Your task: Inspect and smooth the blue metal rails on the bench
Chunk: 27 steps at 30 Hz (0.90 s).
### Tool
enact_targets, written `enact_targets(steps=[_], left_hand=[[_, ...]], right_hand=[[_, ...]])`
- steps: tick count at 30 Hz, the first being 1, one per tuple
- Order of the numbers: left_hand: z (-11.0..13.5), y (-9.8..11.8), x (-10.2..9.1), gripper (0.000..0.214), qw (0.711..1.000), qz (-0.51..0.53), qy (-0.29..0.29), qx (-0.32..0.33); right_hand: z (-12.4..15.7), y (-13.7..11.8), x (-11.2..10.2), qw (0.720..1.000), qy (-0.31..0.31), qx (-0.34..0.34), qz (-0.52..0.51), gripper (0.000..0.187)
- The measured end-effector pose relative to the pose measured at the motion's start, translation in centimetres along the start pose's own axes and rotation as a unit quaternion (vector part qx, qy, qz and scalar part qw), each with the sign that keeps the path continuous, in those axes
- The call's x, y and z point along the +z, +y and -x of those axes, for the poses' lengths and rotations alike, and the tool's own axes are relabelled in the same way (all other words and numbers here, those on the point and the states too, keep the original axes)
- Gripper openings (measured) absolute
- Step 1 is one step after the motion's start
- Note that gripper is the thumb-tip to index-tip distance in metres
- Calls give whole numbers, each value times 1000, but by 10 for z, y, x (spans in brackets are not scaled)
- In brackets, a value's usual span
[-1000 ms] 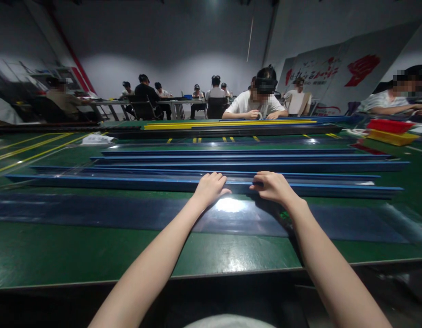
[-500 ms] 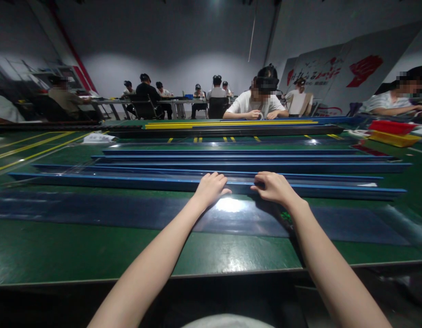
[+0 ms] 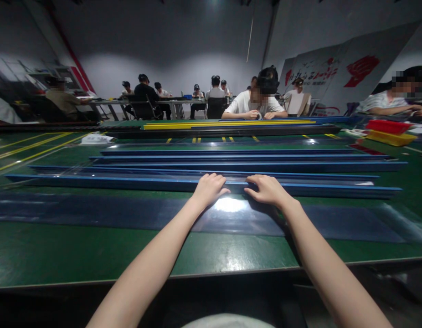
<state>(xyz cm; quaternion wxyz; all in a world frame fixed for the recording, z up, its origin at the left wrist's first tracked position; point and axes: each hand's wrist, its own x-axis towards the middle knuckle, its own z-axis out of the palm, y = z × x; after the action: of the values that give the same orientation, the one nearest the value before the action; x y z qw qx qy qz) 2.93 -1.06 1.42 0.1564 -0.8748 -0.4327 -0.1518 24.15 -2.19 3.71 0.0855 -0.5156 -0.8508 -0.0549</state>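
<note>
A long blue channel strip lies crosswise before me, its raised near edge running from left to right. My left hand is closed over that edge, fingers on the far side and thumb on the near side. A short distance to the right, my right hand curls over the same edge, its thumb toward me; its fingertips are partly hidden. Between me and the strip lies a flat, clear plastic sheet with a bright reflection, under both wrists.
Several more blue channel strips lie parallel beyond. Farther back are yellow strips, a white packet, a red tray and a yellow tray. A person sits across the green table.
My right hand has slid left along the edge, closer to my left hand. My left hand keeps its place on the strip. The view has shifted slightly.
</note>
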Motion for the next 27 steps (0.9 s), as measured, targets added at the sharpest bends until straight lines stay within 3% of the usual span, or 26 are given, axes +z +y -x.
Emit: enact_targets(steps=[27], left_hand=[[-1, 2, -6, 31, 999, 9, -36, -14]], right_hand=[[-2, 0, 5, 1000, 16, -14, -15, 30]])
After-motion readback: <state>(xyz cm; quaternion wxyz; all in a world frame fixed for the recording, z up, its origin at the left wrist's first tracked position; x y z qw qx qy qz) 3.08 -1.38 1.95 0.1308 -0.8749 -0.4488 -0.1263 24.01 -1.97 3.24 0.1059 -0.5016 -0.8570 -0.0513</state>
